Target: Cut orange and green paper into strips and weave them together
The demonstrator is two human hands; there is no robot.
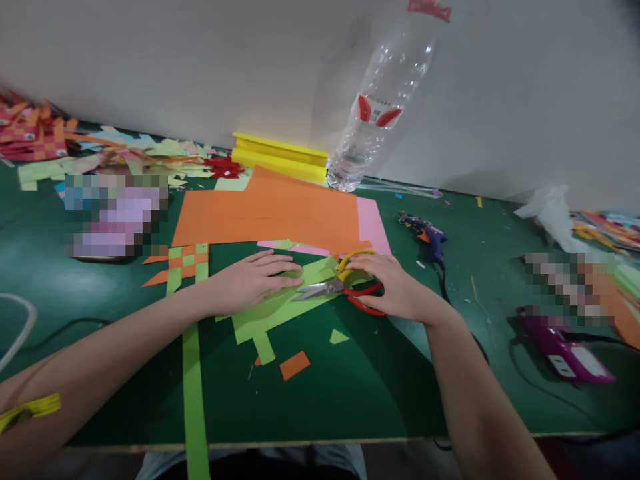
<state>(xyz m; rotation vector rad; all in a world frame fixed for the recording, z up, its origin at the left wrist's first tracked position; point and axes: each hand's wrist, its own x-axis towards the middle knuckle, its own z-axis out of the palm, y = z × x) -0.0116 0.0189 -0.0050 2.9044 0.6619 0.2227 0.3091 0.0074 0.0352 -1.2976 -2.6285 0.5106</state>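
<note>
My left hand (253,280) lies flat, fingers stretched out, across light green paper (280,312) on the table. My right hand (393,283) has its fingers around the handles of a pair of scissors (325,289), one handle yellow and one red. The blades point left over the green paper, slightly parted, close to my left fingertips. By my left wrist lies a woven orange and green paper piece (187,263) with orange points. A long green paper strip (195,400) runs from under my left forearm over the front edge. Small orange (295,365) and green scraps lie in front.
Orange sheets (270,210) lie behind my hands, with a pink sheet (375,227) beneath. A clear plastic bottle (373,123) stands against the wall by a yellow holder (280,159). A blue glue gun (425,237) and a purple device (565,350) with cables are right; paper scraps (145,157) pile left.
</note>
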